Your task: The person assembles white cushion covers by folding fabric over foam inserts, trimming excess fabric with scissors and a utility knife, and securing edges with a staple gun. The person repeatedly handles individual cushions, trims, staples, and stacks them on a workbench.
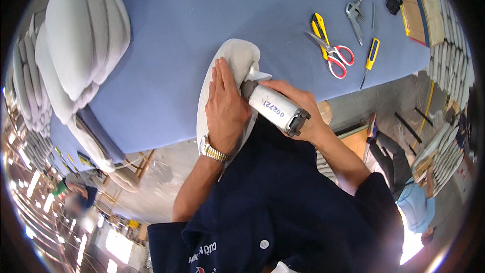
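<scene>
A big blue desk [166, 60] holds a pile of grey cushions [86, 30] at its left. One long grey cushion [235, 50] lies over the desk's near edge. The left hand [225, 103] lies flat on it, fingers close together. The right hand [310, 116] is wrapped around a silver power tool [275, 108], its black end at the cushion's right side. Red-and-white scissors [331, 49] lie across a yellow cutter [320, 28].

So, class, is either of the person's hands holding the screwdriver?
No, the screwdriver lies on the table, while the left hand rests on the pad and the right hand holds the silver tool.
</scene>
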A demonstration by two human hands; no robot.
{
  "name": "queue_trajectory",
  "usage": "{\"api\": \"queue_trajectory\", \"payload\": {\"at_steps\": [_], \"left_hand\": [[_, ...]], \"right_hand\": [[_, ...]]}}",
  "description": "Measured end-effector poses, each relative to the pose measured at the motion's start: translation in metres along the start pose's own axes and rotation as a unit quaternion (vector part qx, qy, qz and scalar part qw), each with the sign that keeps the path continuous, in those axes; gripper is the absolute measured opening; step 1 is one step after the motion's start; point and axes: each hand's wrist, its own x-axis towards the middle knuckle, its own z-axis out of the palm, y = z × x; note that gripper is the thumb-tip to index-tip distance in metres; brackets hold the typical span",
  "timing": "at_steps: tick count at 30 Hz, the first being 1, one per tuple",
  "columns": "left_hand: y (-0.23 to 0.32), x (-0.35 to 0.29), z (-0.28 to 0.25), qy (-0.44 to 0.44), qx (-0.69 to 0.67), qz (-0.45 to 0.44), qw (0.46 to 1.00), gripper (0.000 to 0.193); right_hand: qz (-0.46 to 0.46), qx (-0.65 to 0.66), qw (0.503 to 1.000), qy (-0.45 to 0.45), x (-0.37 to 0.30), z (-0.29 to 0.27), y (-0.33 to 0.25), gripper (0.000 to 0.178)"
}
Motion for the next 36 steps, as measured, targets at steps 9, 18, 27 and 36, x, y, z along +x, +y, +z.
{"api": "queue_trajectory", "payload": {"at_steps": [9, 18, 27, 36], "left_hand": [[-0.003, -0.002, 0.003, -0.012, -0.055, -0.059, 0.997, 0.089], [-0.006, -0.003, 0.004, -0.024, -0.065, -0.033, 0.997, 0.094], [-0.003, 0.001, 0.006, -0.015, -0.075, 0.039, 0.996, 0.1], [-0.136, 0.007, 0.026, -0.151, -0.398, -0.076, 0.902, 0.071]], "right_hand": [[-0.098, -0.002, 0.995, 0.031, -0.013, 0.001, 0.014, 0.065], [-0.065, -0.015, 0.998, -0.012, -0.008, -0.005, -0.002, 0.067], [-0.016, -0.047, 0.999, 0.003, -0.014, 0.005, 0.01, 0.059], [-0.108, -0.024, 0.994, 0.023, -0.011, 0.013, 0.024, 0.059]]}}
